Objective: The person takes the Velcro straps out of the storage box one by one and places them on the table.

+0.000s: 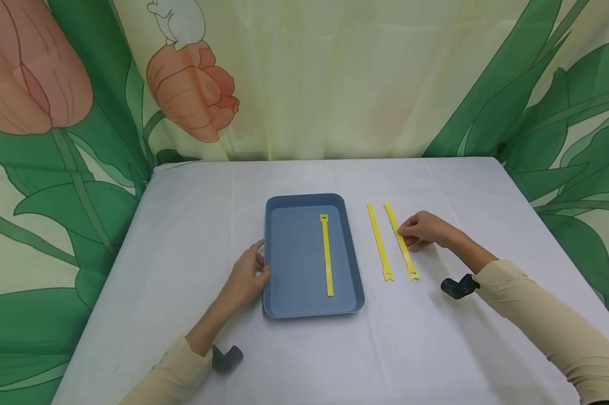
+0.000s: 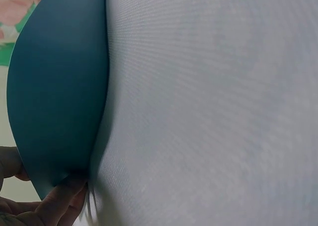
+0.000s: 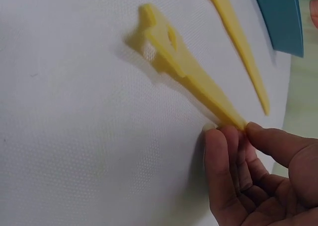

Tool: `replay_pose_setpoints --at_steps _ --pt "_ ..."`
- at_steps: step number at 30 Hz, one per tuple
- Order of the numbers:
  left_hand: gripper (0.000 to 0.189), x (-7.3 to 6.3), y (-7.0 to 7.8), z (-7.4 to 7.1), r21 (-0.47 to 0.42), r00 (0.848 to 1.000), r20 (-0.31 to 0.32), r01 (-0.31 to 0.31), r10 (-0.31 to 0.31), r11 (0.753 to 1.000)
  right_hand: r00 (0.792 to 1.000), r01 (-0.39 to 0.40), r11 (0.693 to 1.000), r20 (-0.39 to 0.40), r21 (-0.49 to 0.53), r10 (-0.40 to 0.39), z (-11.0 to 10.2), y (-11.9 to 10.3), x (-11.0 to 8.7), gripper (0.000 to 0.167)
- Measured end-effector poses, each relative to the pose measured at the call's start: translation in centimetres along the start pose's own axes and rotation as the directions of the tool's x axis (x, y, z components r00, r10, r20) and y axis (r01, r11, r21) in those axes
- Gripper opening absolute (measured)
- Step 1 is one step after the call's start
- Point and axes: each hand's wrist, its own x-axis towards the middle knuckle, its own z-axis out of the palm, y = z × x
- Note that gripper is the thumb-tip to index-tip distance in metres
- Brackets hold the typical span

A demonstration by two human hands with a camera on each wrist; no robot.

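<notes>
My right hand (image 1: 425, 229) pinches a yellow cable tie (image 1: 401, 242) between thumb and fingers near its middle. In the right wrist view the tie's slotted head (image 3: 166, 39) tilts a little above the cloth and casts a shadow. A second yellow cable tie (image 1: 380, 242) lies beside it, to the left. A third yellow cable tie (image 1: 326, 256) lies inside the blue tray (image 1: 294, 308), its slotted head toward the far end. My left hand (image 1: 244, 275) holds the tray's left side; in the left wrist view its fingers (image 2: 59, 201) touch the outer wall.
A white cloth covers the table (image 1: 208, 225). Behind it hangs a curtain (image 1: 324, 79) printed with flowers and leaves. A black wrist camera (image 1: 226, 359) sits at the left cuff, another wrist camera (image 1: 460, 287) at the right.
</notes>
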Motion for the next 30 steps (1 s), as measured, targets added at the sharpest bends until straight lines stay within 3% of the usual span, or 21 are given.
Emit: replay_pose_setpoints --at_steps 20,30 --pt "0.059 0.01 -0.04 0.08 0.002 1.000 0.010 0.009 -0.009 1.000 0.999 -0.041 0.999 -0.020 -0.011 0.041 -0.05 0.29 0.23 0.037" --pt "0.061 -0.08 0.04 -0.10 0.002 0.999 0.014 0.029 -0.029 1.000 1.000 -0.007 1.000 -0.010 0.014 0.007 -0.33 0.24 0.12 0.036"
